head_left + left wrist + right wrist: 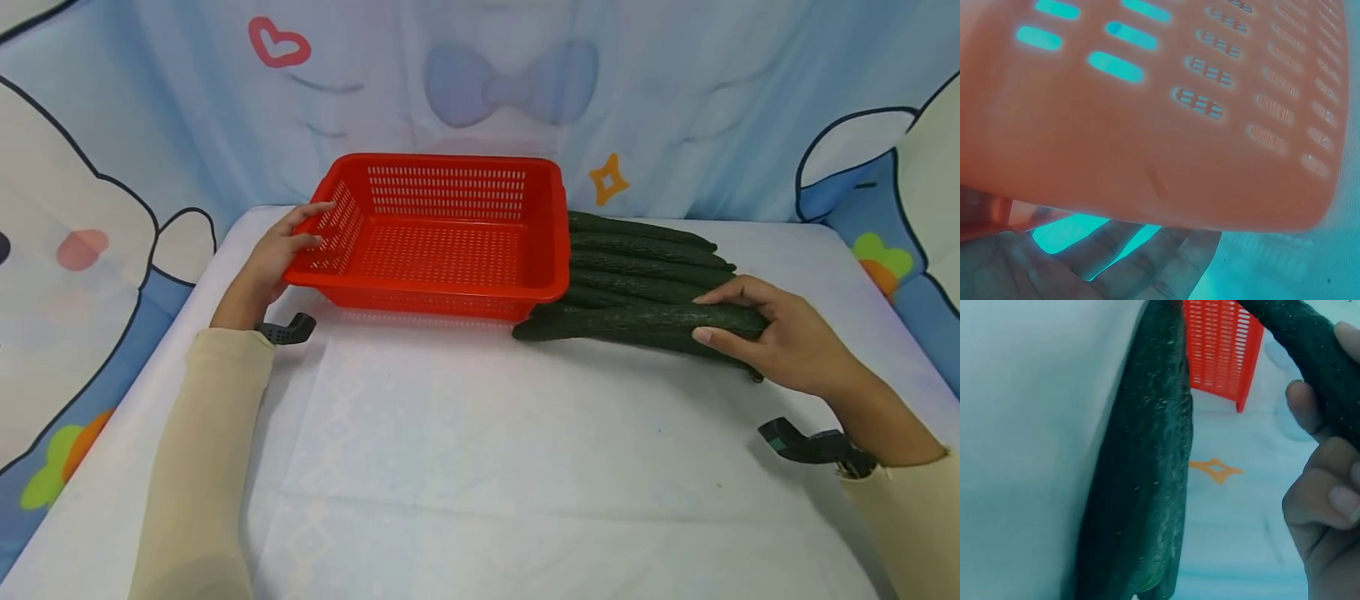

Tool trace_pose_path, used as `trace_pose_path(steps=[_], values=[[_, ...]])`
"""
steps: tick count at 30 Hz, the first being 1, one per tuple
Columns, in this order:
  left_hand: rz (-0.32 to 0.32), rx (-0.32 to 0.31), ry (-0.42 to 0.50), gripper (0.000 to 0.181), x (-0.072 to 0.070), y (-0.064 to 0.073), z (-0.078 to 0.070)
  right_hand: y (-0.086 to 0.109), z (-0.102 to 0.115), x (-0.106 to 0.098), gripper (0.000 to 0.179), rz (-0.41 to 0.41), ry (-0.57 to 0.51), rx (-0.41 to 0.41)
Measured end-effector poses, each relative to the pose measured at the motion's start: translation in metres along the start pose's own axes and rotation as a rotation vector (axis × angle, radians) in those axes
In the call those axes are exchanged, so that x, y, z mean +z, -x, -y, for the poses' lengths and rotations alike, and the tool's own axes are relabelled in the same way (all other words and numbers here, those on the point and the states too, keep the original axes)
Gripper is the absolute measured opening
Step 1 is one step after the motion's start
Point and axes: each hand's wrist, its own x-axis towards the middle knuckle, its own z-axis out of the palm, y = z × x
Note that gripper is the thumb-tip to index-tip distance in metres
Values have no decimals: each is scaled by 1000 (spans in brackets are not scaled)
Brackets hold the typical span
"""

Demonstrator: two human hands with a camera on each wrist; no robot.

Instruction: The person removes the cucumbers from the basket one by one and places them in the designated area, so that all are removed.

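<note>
A red perforated plastic basket (pixel 427 293) stands at the back of the table, its inside bare. My left hand (pixel 273 254) grips its left rim, fingertips reaching over the edge. From the left wrist view, the basket wall (pixel 1085 144) fills most of the picture above the fingers (pixel 1166 262). On the right, my right hand (pixel 795 342) holds a long dark green cucumber (pixel 637 320) near one end, between thumb and fingers. The held cucumber (pixel 1310 350) is raised apart from the other cucumbers (pixel 1141 456), and its far tip overlaps the basket's right front corner in the head view.
Several more cucumbers (pixel 645 265) lie side by side against the basket's right side. A white cloth (pixel 480 450) covers the table. Behind it hangs a blue printed curtain (pixel 675 83). Dark wrist devices (pixel 813 446) sit on both wrists.
</note>
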Motion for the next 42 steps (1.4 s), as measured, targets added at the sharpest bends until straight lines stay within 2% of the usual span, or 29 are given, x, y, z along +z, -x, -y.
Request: trace_pose_path(steps=[6,12,14,21,30,37,42], values=[[2,-11,3,50,0,0,-1,-1,-7,0,39,95,64,42],[6,-15,15,50,0,-2,0,0,-12,-1,39,259,139,82],[6,-16,16,50,0,-2,0,0,-14,1,38,290,144,84],[-9,-17,-13,51,1,-2,1,0,-21,10,34,238,212,38],[-11,-18,-13,51,0,0,1,0,-19,12,36,258,298,-11],[-11,-24,-6,50,0,2,0,-2,-16,18,32,314,401,-65],[2,-17,-3,50,0,1,-2,-1,-14,14,33,369,467,-48]])
